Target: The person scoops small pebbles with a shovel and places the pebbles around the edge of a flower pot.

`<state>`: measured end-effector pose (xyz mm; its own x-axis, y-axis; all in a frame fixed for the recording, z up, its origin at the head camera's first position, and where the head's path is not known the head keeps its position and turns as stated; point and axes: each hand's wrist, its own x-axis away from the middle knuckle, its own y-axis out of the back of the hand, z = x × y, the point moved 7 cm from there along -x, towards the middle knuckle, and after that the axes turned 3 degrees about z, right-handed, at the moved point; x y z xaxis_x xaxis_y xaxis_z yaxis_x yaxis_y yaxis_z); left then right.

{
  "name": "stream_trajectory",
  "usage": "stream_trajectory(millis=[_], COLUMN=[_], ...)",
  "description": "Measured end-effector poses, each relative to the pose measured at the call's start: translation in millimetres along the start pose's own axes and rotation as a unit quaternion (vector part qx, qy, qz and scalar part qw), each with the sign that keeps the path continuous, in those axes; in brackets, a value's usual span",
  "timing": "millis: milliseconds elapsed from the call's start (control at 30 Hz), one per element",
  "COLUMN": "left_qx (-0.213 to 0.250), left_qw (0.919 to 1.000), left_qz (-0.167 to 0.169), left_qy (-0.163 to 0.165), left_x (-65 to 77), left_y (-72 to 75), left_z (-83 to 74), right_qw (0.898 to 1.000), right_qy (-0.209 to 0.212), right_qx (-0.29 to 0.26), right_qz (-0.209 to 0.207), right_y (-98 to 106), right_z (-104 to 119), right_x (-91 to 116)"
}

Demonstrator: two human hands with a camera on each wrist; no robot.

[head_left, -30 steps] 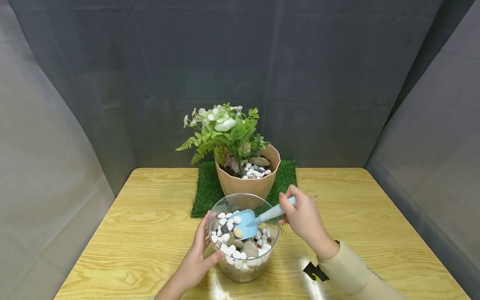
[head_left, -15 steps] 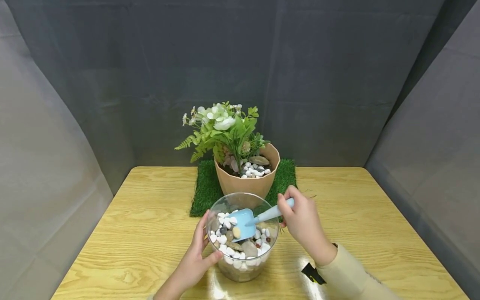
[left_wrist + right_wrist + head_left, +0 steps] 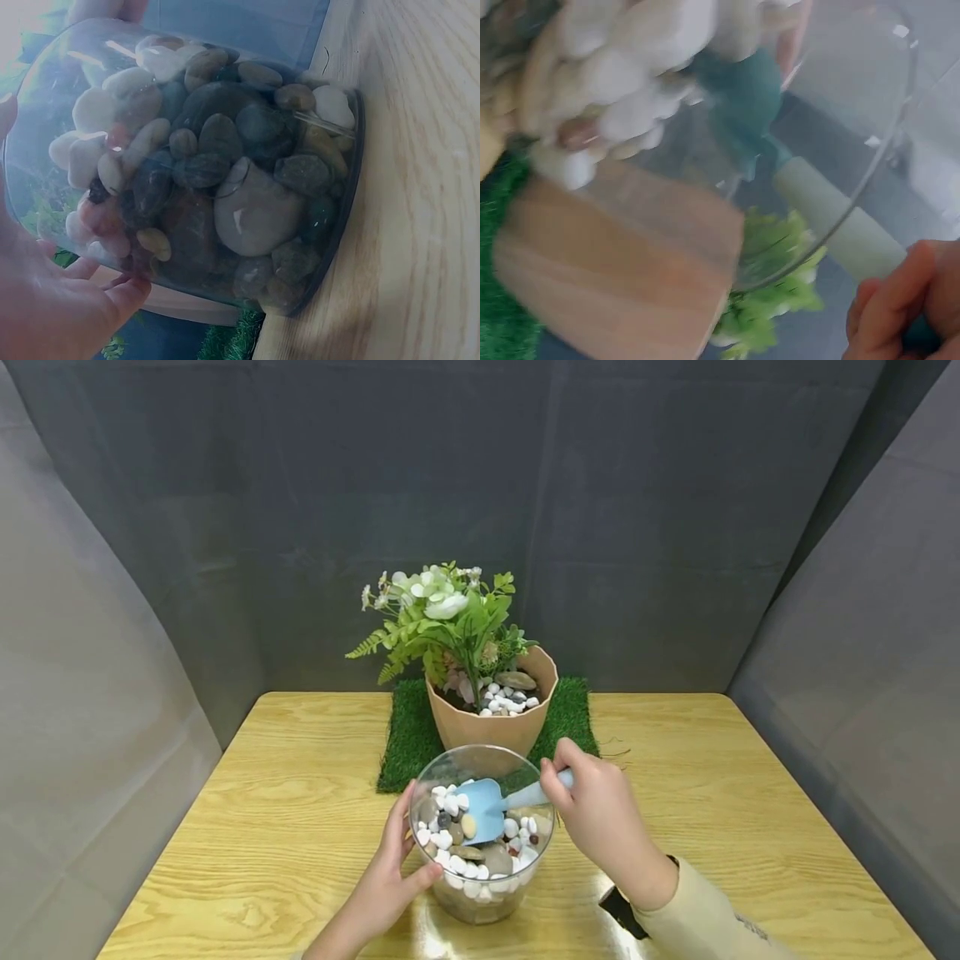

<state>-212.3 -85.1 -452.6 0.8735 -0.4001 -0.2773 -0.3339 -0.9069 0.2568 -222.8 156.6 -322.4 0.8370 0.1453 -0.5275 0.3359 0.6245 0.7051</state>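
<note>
A clear round container (image 3: 480, 906) stands on the table with white, grey and brown pebbles (image 3: 259, 206) inside. My left hand (image 3: 386, 877) holds its left side, the thumb near the front rim and the fingers along the wall. In my right hand (image 3: 603, 810) is the handle of a light blue toy shovel (image 3: 483, 810). The shovel's blade lies inside the container, over the pebbles, with a yellowish pebble and white ones at its left edge. Through the clear wall, the right wrist view shows the blade and pale handle (image 3: 840, 217), somewhat blurred.
Behind the container, a peach plant pot (image 3: 487, 731) holds white flowers and green leaves (image 3: 450, 618), with pebbles on its soil. It stands on a green turf mat (image 3: 408, 743). The wooden table (image 3: 262, 827) has grey cloth (image 3: 637, 527) behind and at both sides.
My right hand has moved left and a little down, pushing the shovel slightly left among the pebbles. The left hand stays on the container.
</note>
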Motion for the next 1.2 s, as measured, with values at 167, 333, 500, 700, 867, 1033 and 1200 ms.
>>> stream_trajectory(millis=[167, 333, 500, 700, 867, 1033, 1200], left_qx=[-0.003, -0.003, -0.016, -0.014, -0.011, -0.011, -0.013], left_qw=[1.0000, 1.0000, 0.9998, 0.9998, 0.9998, 0.9998, 0.9998], left_qz=[0.002, -0.001, -0.003, 0.000, 0.002, 0.000, -0.001], left_qy=[0.000, 0.003, -0.007, -0.012, -0.016, -0.019, -0.014], left_x=[0.4, 0.8, 1.5, 0.7, 0.1, 0.1, 0.4], left_y=[0.2, 0.7, 1.7, 0.2, -0.6, -0.2, 0.5], left_z=[-1.0, -1.1, -1.7, -0.9, -0.5, -1.9, -1.9], right_qw=[1.000, 0.990, 0.971, 0.962, 0.960, 0.962, 0.971], right_qy=[0.027, -0.110, -0.188, -0.208, -0.210, -0.191, -0.156], right_qx=[0.009, -0.065, -0.111, -0.147, -0.169, -0.173, -0.153], right_qz=[-0.014, 0.067, 0.099, 0.100, 0.082, 0.091, 0.098], right_y=[3, -7, -17, -27, -29, -30, -27], right_z=[11, -14, -35, -44, -46, -45, -41], right_x=[-1, -5, -2, 6, 7, 8, 11])
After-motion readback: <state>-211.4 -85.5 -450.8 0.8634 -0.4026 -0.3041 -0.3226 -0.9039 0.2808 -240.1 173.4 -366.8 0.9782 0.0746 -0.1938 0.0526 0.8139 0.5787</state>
